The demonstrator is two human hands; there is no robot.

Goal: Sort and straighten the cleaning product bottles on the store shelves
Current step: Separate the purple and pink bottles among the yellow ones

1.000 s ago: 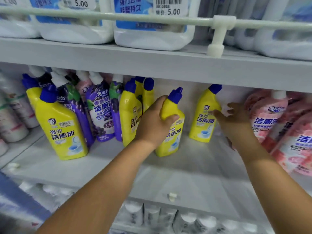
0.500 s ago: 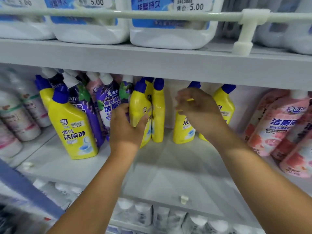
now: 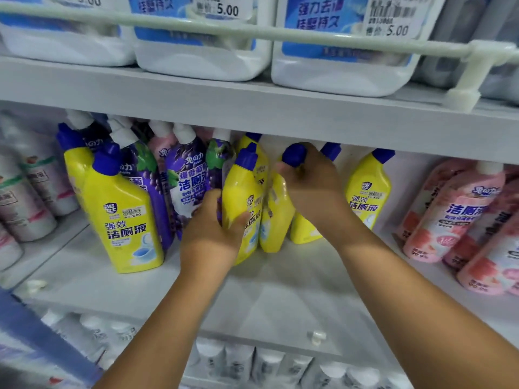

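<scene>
A: So, head view: where are the hands?

B: Both over the middle of the shelf (image 3: 280,299), toward its back. The left hand (image 3: 213,228) curls its fingers round the body of a yellow bottle (image 3: 241,197). The right hand (image 3: 311,183) grips the neck of a second yellow bottle (image 3: 276,217) just under its blue cap (image 3: 293,155); the two bottles touch.

A: Room to move?

B: Bare board from the bottles out to the front edge. Purple bottles (image 3: 185,175) crowd the left side, a third yellow bottle (image 3: 368,189) stands right, pink bottles (image 3: 452,211) near the right edge. The upper shelf (image 3: 252,108) hangs close over the caps
</scene>
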